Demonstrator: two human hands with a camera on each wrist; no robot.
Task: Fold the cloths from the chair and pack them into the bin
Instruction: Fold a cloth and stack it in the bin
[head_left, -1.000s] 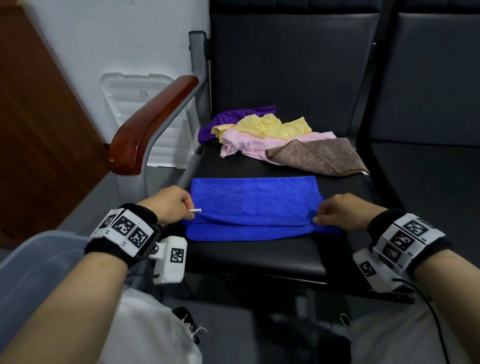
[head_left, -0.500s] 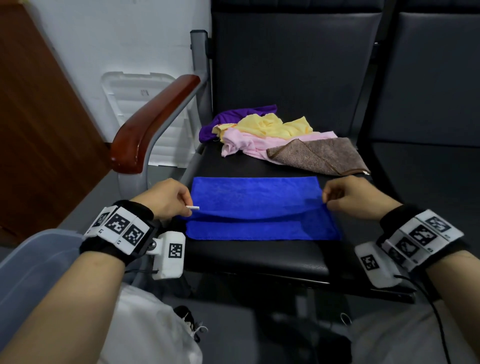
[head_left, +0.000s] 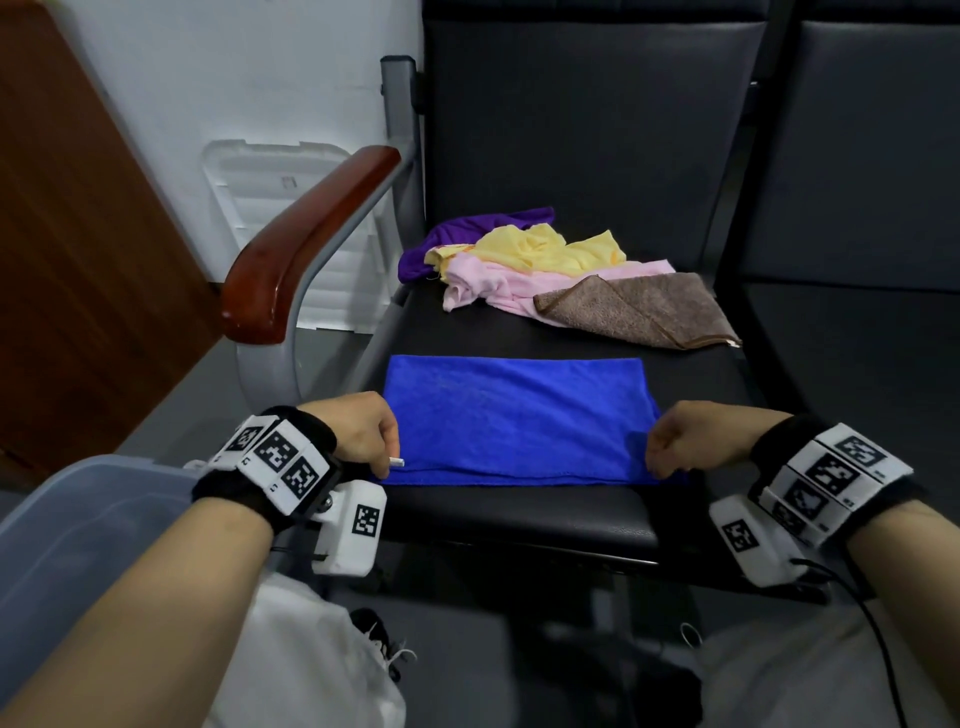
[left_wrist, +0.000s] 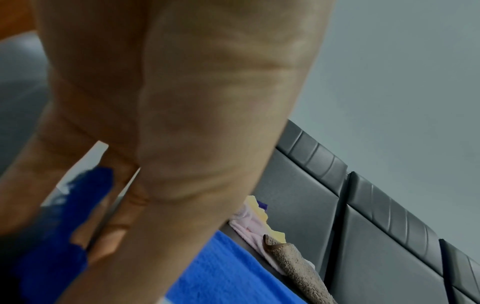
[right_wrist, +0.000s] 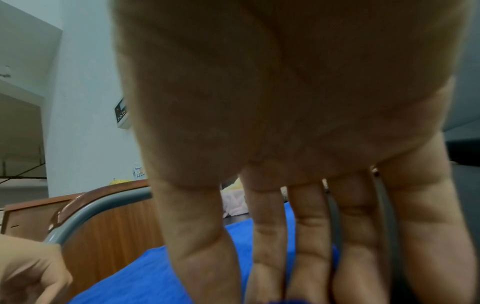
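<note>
A blue cloth (head_left: 519, 421) lies flat, folded into a rectangle, on the front of the black chair seat (head_left: 519, 519). My left hand (head_left: 387, 465) pinches its near left corner, where a small white tag sticks out. My right hand (head_left: 655, 467) pinches the near right corner. In the left wrist view the blue cloth (left_wrist: 233, 267) runs between my curled fingers (left_wrist: 116, 236). In the right wrist view the fingers (right_wrist: 265, 236) reach down onto the blue cloth (right_wrist: 161, 273). A translucent bin (head_left: 78, 519) stands at the lower left beside my left arm.
At the back of the seat lie a purple cloth (head_left: 467, 234), a yellow cloth (head_left: 545, 249), a pink cloth (head_left: 493, 286) and a brown cloth (head_left: 634, 306). A wooden armrest (head_left: 306, 244) borders the seat's left. A white lid (head_left: 280, 208) leans against the wall.
Both hands drew the cloth's upper layer toward me, down to the near edge. The loose fold line across the cloth is gone and it lies flat.
</note>
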